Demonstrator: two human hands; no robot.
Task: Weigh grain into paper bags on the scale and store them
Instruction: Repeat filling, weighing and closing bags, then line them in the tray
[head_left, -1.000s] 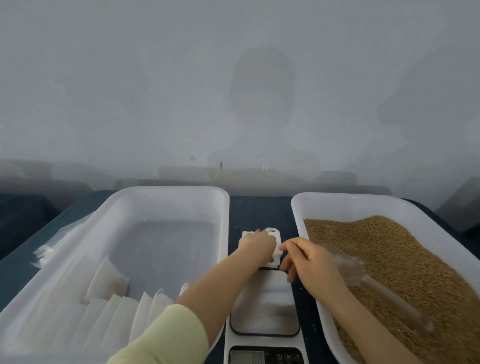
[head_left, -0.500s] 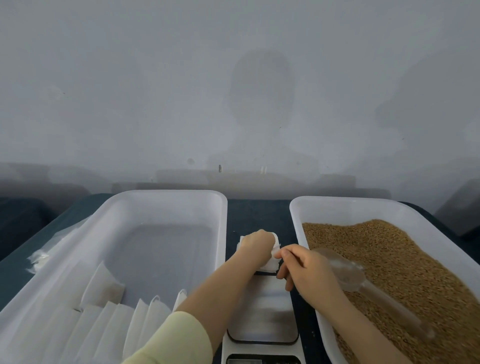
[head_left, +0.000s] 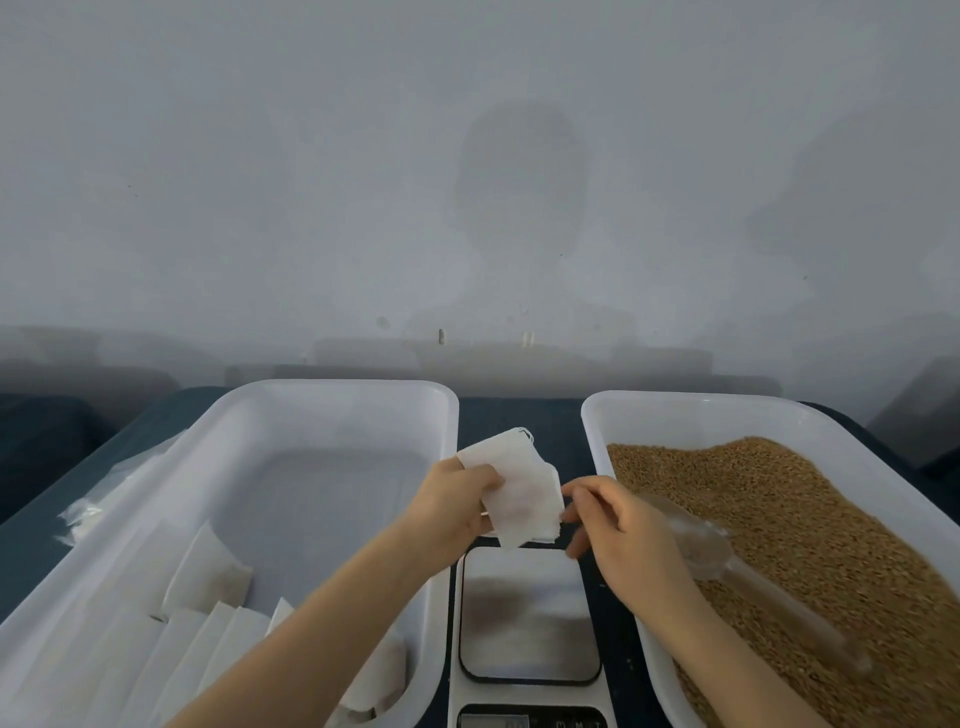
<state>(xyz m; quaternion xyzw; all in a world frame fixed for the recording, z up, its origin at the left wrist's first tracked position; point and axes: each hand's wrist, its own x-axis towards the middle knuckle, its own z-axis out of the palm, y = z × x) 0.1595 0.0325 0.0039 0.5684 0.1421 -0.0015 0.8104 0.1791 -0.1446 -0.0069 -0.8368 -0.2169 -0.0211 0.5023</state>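
Bag (head_left: 519, 499), white and limp, is gripped in the left hand (head_left: 454, 501), just above the far edge of the scale (head_left: 527, 613). The right hand (head_left: 623, 535), fingers curled, meets the bag's edge; I cannot tell whether it pinches. Left of the hands, a tub (head_left: 337, 402) holds white bags (head_left: 208, 577) at its near end. Right of them, a second tub (head_left: 675, 410) holds grain (head_left: 789, 519) and a clear scoop (head_left: 698, 545).

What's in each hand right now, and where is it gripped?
The left hand grips the paper bags by their left side. The right hand is at their right edge; a pinch cannot be told.
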